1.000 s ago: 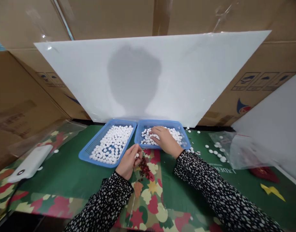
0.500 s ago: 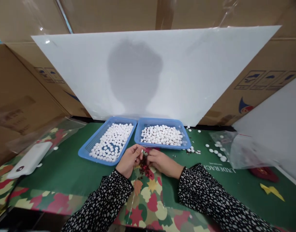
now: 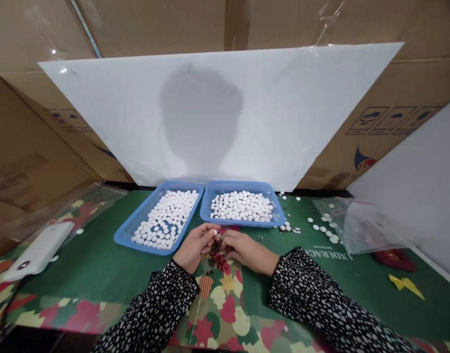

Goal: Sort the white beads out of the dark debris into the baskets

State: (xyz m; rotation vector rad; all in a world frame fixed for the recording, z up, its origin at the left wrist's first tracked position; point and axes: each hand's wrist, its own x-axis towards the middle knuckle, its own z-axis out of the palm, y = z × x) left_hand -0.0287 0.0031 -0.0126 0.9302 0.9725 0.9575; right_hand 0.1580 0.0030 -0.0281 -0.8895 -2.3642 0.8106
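Observation:
My left hand (image 3: 195,245) pinches a small white round piece (image 3: 215,232) between thumb and fingertips. Close beside it, my right hand (image 3: 247,249) has its fingers curled together at the same piece; what they grip, if anything, is too small to make out. Below both hands lies a pile of dark red bits (image 3: 219,262) on the patterned table cover. Two blue mesh baskets stand just beyond the hands: the left basket (image 3: 122,236) and the right basket (image 3: 243,223), each holding many similar white pieces.
Loose white pieces (image 3: 322,229) lie on the green cover at right, by a clear plastic bag (image 3: 372,228). A yellow scrap (image 3: 407,285) is nearer. At left is a white device (image 3: 39,250) with a cable. A white board (image 3: 276,117) and cardboard boxes (image 3: 26,162) stand behind.
The view has shifted slightly. The white piece in my left fingertips now shows more plainly, and my right fingers have moved slightly beside it. The baskets stay put.

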